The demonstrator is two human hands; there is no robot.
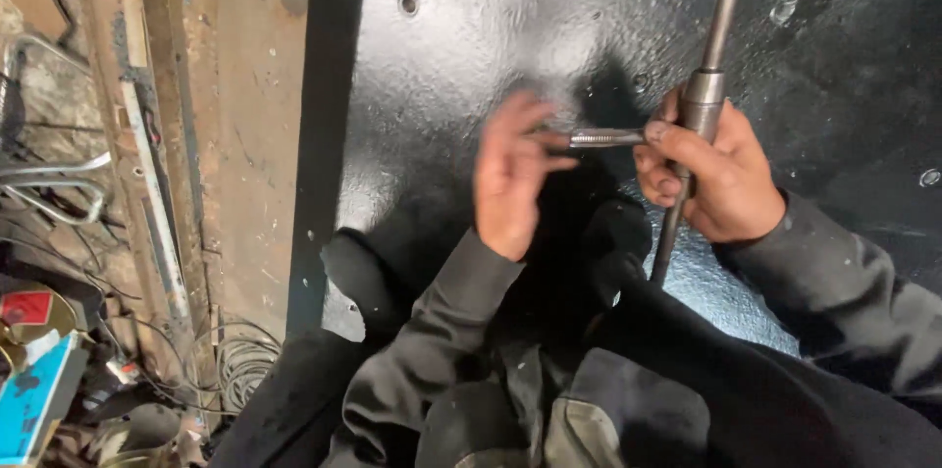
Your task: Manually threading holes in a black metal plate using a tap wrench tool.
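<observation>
Head view: a tap wrench (pixel 703 100) with a long steel handle bar is being gripped at its hub by the right hand (pixel 716 174), fingers closed around it so that the bar runs up and down across the palm. A threaded tap (pixel 605 137) is being held level in the chuck, pointing towards the left hand (pixel 510 174), whose fingertips are being pinched narrowly on the tap's free end, probably so that the tool is kept steady while it is being seated. Both hands are being kept just above a glossy black steel plate (pixel 471 26), which is dotted with small drilled holes (pixel 408 3). The plate's left edge is being bordered by a rusty frame (pixel 167 134), with bent tubing (pixel 54 179) and coiled wire (pixel 240 360) lying beyond it. Open plate surface is being left above and to the right of the hands; below them, room is being taken up by the person's dark sleeves and knees.
</observation>
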